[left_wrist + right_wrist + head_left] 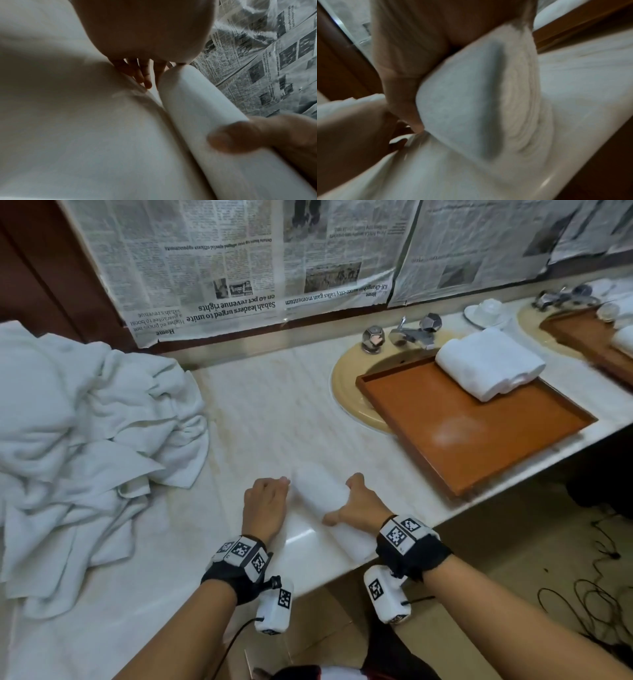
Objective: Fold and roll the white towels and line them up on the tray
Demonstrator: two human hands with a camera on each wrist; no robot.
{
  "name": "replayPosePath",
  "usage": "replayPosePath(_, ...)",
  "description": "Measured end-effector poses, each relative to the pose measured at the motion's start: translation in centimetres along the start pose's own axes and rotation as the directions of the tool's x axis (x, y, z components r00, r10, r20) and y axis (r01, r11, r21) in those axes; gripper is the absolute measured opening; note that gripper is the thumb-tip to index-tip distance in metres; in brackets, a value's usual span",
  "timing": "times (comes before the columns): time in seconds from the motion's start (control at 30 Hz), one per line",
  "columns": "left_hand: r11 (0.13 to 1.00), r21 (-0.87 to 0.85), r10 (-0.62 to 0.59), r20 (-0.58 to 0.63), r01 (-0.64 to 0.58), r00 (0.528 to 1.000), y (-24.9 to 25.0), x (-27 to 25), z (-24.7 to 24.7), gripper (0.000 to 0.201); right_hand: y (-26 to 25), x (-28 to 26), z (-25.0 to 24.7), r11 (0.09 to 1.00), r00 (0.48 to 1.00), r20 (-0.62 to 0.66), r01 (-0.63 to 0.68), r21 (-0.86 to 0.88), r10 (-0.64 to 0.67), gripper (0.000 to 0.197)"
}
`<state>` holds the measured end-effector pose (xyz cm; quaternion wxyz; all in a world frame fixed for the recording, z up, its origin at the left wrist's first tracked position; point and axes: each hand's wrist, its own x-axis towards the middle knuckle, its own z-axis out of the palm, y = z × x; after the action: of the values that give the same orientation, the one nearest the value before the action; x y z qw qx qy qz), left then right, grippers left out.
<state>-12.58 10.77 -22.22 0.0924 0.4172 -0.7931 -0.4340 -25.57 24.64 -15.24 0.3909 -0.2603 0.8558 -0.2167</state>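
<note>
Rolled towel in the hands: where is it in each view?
Head: rolled towel bottom centre on the counter, between left hand and right hand.
Left wrist: a long roll running centre to lower right.
Right wrist: its spiral end fills the centre, blurred.
Shared landmark: the right hand's thumb on the roll, in all three views.

towel heap [85,440] left, tray [479,440] right

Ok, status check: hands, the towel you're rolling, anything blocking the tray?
Right hand grips rolled towel on counter; left hand at its other side, grip unclear. Tray holds rolled towels at far end. Near end free, path unobstructed.
</note>
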Motion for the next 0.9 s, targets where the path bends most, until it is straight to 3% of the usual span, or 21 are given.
replayPosePath(0.1, 0.999, 0.032, -0.022, -0.045, 0.023, 0.999, 1.6, 1.5, 2.6, 0.047, 1.8, 0.7, -4.5, 0.963, 0.999, -0.025, -0.023, 0.268, 0.031, 0.076)
replayPosePath(0.23, 0.993, 0.046, -0.107, -0.035, 0.108, 0.994, 8.1, 3.7, 6.6, 0.045, 4.0, 1.9, -13.4, 0.890, 1.000, -0.020, 0.024, 0.456, -0.016, 0.077)
replayPosePath(0.33, 0.993, 0.073, -0.094, 0.022, 0.092, 0.995, 13.3, 6.6, 9.9, 0.069, 5.5, 4.7, -20.9, 0.870, 0.998, -0.043, 0.057, 0.489, -0.041, 0.070)
replayPosePath(0.43, 0.988, 0.128, -0.092, 0.022, 0.088, 0.996, 18.3, 9.1, 12.6, 0.057, 7.2, 8.9, -26.5, 0.877, 0.994, -0.109, 0.059, 0.477, -0.008, 0.079)
replayPosePath(0.5, 0.982, 0.127, -0.140, -0.026, 0.143, 0.990, 20.7, 10.5, 14.1, 0.052, 8.2, 11.4, -29.0, 0.909, 0.987, -0.159, 0.061, 0.413, 0.006, 0.079)
replayPosePath(0.6, 0.948, 0.071, -0.305, -0.084, 0.311, 0.949, 22.8, 11.9, 15.8, 0.069, 8.8, 14.8, -31.4, 0.979, 0.978, -0.208, 0.022, 0.201, 0.020, 0.080)
replayPosePath(0.67, 0.925, 0.110, -0.349, -0.127, 0.363, 0.928, 23.7, 12.5, 16.4, 0.071, 8.6, 16.6, -32.2, 0.995, 0.974, -0.225, 0.002, 0.099, 0.020, 0.084)
replayPosePath(0.77, 0.903, 0.212, -0.341, -0.179, 0.374, 0.923, 24.1, 13.2, 17.2, 0.061, 7.8, 18.7, -32.5, 1.000, 0.964, -0.263, 0.024, -0.013, -0.026, 0.091)
replayPosePath(0.9, 0.875, 0.301, -0.320, -0.228, 0.379, 0.920, 23.6, 13.7, 18.0, 0.052, 7.8, 20.5, -32.0, 0.983, 0.944, -0.308, 0.073, -0.169, -0.123, 0.082)
